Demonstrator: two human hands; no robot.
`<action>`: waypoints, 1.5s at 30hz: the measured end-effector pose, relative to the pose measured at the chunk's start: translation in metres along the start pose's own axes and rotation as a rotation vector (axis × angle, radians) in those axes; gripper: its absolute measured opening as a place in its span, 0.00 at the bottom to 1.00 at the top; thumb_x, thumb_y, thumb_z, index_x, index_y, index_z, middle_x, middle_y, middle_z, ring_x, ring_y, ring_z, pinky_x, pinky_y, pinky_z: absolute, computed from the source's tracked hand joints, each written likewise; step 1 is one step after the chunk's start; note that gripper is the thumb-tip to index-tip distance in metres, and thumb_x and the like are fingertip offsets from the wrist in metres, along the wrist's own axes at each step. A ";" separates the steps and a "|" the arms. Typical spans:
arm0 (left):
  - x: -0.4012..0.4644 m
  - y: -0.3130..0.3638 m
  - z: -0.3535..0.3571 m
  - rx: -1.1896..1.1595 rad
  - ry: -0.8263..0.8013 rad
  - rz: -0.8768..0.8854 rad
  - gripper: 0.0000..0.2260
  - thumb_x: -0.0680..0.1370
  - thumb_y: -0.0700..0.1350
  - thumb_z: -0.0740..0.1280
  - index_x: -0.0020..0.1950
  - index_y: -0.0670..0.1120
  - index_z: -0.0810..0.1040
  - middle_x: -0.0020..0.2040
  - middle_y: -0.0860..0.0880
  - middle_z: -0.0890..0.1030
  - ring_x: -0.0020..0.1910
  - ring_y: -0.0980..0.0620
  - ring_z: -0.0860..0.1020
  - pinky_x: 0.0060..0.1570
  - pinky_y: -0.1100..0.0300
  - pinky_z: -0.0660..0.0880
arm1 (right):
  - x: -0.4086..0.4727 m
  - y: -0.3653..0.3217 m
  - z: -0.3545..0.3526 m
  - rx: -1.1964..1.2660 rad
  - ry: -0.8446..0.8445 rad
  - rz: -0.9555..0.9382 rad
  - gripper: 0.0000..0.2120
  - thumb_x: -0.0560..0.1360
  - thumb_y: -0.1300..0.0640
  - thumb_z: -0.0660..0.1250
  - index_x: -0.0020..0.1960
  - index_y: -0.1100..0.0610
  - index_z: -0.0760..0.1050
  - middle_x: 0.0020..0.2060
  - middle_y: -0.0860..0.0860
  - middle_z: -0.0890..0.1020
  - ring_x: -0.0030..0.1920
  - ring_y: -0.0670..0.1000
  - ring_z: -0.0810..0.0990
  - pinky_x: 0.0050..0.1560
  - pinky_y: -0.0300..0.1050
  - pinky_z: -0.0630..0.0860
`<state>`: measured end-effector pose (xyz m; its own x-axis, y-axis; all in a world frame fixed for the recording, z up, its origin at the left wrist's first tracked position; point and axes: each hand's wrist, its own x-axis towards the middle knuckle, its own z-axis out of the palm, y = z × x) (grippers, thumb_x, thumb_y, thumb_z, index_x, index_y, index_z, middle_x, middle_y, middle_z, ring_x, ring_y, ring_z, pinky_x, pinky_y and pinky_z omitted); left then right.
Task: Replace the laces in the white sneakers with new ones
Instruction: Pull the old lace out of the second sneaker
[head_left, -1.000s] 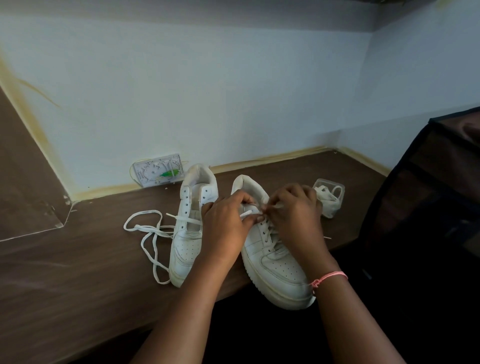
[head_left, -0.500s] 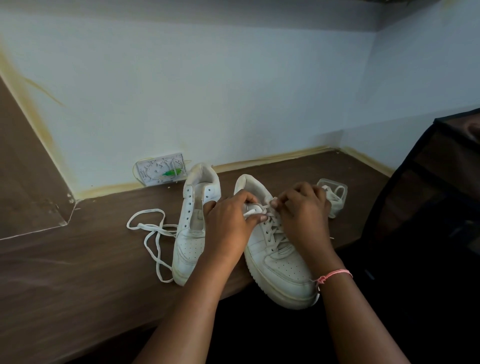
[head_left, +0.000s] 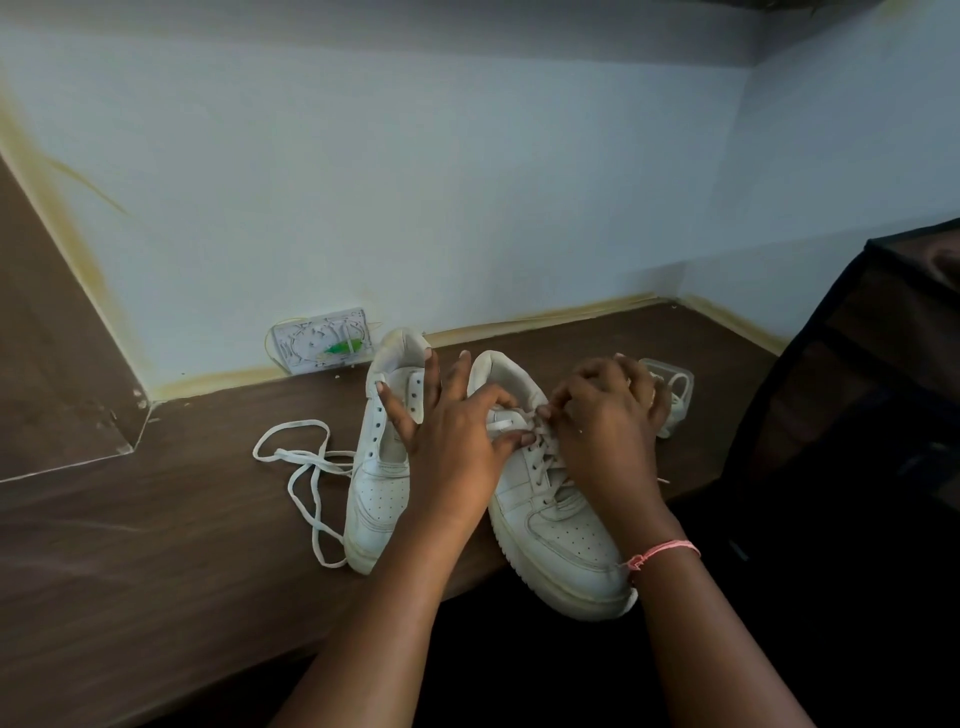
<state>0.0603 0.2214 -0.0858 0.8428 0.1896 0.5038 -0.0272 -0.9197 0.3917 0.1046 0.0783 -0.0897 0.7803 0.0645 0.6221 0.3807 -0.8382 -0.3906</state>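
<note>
Two white sneakers stand side by side on the brown desk (head_left: 156, 561), toes toward me. The left sneaker (head_left: 382, 483) has bare eyelets, and a loose white lace (head_left: 301, 467) lies coiled to its left. The right sneaker (head_left: 563, 535) is laced, with its toe past the desk's front edge. My left hand (head_left: 452, 441) pinches the lace near that shoe's top eyelets with thumb and forefinger, its other fingers spread over the left sneaker. My right hand (head_left: 608, 415) pinches the same lace (head_left: 540, 457) from the right.
A clear plastic packet (head_left: 672, 395) with a white lace inside lies on the desk behind my right hand. A white wall socket plate (head_left: 322, 340) sits at the desk's back edge. A dark chair or bag (head_left: 857, 415) stands at the right.
My left hand's outer fingers have spread out over the left sneaker. Both hands have shifted slightly at the top of the right sneaker, still pinching its lace.
</note>
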 end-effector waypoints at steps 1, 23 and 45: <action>0.000 -0.001 0.001 -0.002 0.004 0.002 0.11 0.71 0.59 0.72 0.50 0.62 0.77 0.78 0.54 0.62 0.80 0.49 0.43 0.68 0.36 0.27 | 0.001 0.002 -0.003 -0.025 0.035 0.040 0.04 0.71 0.51 0.73 0.41 0.50 0.79 0.56 0.50 0.78 0.69 0.57 0.63 0.71 0.66 0.51; 0.001 0.002 0.004 0.007 -0.068 -0.049 0.12 0.72 0.61 0.70 0.52 0.62 0.75 0.78 0.57 0.58 0.80 0.45 0.43 0.67 0.32 0.29 | -0.010 -0.011 0.000 0.021 0.192 0.012 0.03 0.71 0.56 0.72 0.40 0.50 0.80 0.57 0.50 0.76 0.70 0.57 0.63 0.73 0.62 0.41; 0.004 0.005 0.017 -0.003 -0.026 -0.039 0.06 0.79 0.59 0.63 0.53 0.61 0.76 0.76 0.57 0.62 0.79 0.48 0.48 0.68 0.36 0.31 | -0.022 0.015 0.016 0.219 -0.320 0.102 0.54 0.59 0.29 0.66 0.78 0.49 0.51 0.75 0.53 0.57 0.76 0.57 0.48 0.74 0.60 0.51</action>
<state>0.0731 0.2113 -0.0949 0.8567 0.2161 0.4683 0.0043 -0.9110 0.4124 0.1013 0.0734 -0.1198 0.9217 0.1810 0.3432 0.3627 -0.7159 -0.5966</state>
